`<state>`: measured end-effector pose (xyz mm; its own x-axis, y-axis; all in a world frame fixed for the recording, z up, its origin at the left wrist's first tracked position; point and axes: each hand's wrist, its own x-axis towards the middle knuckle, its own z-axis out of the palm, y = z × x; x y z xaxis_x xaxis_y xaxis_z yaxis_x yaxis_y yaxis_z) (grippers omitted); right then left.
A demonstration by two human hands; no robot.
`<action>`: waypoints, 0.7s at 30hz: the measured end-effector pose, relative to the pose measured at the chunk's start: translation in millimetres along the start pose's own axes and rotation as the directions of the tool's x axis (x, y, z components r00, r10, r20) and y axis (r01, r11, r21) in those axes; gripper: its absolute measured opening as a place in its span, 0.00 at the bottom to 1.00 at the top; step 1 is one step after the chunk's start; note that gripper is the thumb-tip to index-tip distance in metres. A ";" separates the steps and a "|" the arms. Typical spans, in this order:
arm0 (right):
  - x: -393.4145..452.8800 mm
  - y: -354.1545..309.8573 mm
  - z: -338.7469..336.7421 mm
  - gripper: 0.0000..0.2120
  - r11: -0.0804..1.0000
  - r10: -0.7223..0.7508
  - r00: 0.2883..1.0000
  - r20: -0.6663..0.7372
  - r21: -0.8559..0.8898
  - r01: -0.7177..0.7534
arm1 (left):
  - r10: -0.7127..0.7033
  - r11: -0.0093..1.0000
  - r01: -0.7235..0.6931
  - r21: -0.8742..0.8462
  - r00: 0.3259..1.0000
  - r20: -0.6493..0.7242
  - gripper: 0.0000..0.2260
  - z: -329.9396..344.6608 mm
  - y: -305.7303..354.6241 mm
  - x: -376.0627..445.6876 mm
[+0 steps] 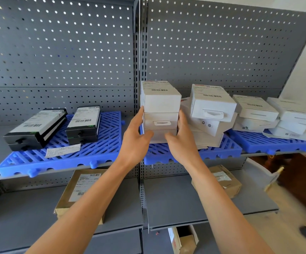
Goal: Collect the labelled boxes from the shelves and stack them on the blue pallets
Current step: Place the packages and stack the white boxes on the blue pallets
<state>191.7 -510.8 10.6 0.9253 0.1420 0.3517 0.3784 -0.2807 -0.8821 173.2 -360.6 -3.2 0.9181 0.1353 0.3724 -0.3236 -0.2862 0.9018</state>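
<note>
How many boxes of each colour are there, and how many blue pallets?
Black boxes: 4
White boxes: about 12, the right-hand piles overlap
Brown cardboard boxes: 3
Blue pallets: 3
Total: about 22

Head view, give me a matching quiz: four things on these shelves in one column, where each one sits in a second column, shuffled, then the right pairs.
Things:
1. black boxes
2. white stack
3. brown box
4. loose label

Places:
A. held between left hand and right hand, on the middle pallet
B. lower shelf, left bay
C. flat on the left pallet, in front of the black boxes
D. stacked on the left pallet, labels up

Pairs: 1-D, 2-A, 3-B, 4-C
</note>
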 end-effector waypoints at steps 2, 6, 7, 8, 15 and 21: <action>-2.7 0.5 -0.7 0.39 1.000 -0.007 1.000 -0.003 -0.011 0.007 | 0.008 1.000 -0.008 -0.003 1.000 -0.017 0.33 0.1 2.0 -1.9; -10.6 2.0 -0.6 0.40 0.999 0.008 1.000 -0.026 -0.034 -0.009 | 0.014 1.000 -0.015 -0.012 0.999 -0.048 0.30 -2.1 2.7 -9.3; -14.7 0.9 -0.3 0.40 0.999 0.016 0.999 -0.035 -0.044 -0.017 | 0.020 1.000 -0.020 -0.011 0.999 -0.040 0.30 -3.6 3.2 -12.9; -18.1 -0.3 -0.5 0.40 0.998 0.024 0.999 -0.040 -0.051 -0.026 | 0.027 1.000 -0.027 -0.008 0.999 -0.036 0.28 -4.4 3.2 -15.6; -60.6 -17.3 -2.4 0.36 0.993 0.060 0.993 -0.106 -0.092 -0.070 | 0.053 0.998 -0.053 -0.037 0.999 -0.014 0.23 -15.5 5.5 -43.8; -102.5 -25.1 -19.8 0.32 0.984 0.096 0.977 -0.192 -0.130 -0.122 | 0.100 0.993 -0.100 -0.058 0.995 -0.008 0.18 -10.0 13.9 -73.6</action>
<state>87.9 -537.1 2.9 0.9451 -0.0700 0.3193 0.2630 -0.4171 -0.8700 98.8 -365.0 -15.9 0.8793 0.1141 0.4623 -0.4266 -0.2429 0.8712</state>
